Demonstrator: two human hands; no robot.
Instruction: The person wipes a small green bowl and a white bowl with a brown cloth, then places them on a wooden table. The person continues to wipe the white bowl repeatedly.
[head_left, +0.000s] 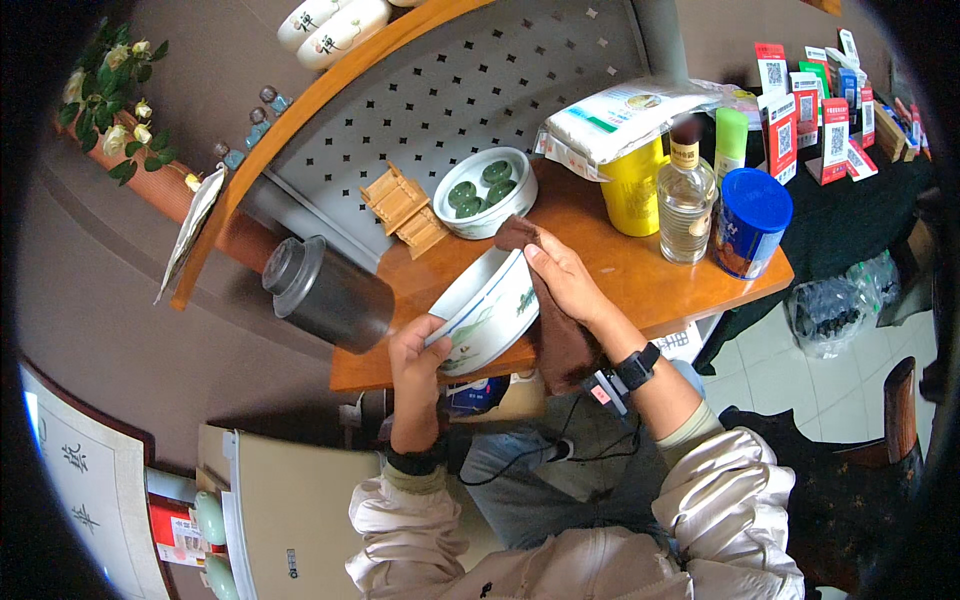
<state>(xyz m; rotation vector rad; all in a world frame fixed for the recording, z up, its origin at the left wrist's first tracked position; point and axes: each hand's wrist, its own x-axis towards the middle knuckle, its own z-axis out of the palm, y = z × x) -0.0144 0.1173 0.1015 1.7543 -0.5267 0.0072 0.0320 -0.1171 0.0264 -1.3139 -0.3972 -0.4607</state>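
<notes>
A white ceramic bowl (491, 319) with a blue line and painted landscape is held tilted above the front of the wooden shelf. My left hand (420, 349) grips its near left side, thumb on the outer wall. At the upper right of the bowl, my right hand (564, 279) holds a brown cloth (559, 341) against the rim; the cloth hangs down beside the bowl. Behind it stands a similar white bowl (486, 229) holding several dark green round objects (497, 172). Small wooden stands (403, 210) are left of that second bowl.
On the wooden shelf (570, 202) stand a dark lidded canister (337, 296), a yellow container (634, 191) under a white package (615, 124), a clear glass bottle (684, 206), a green-capped can (730, 142) and a blue-lidded tin (752, 225). A curved wooden ledge (300, 120) rises behind.
</notes>
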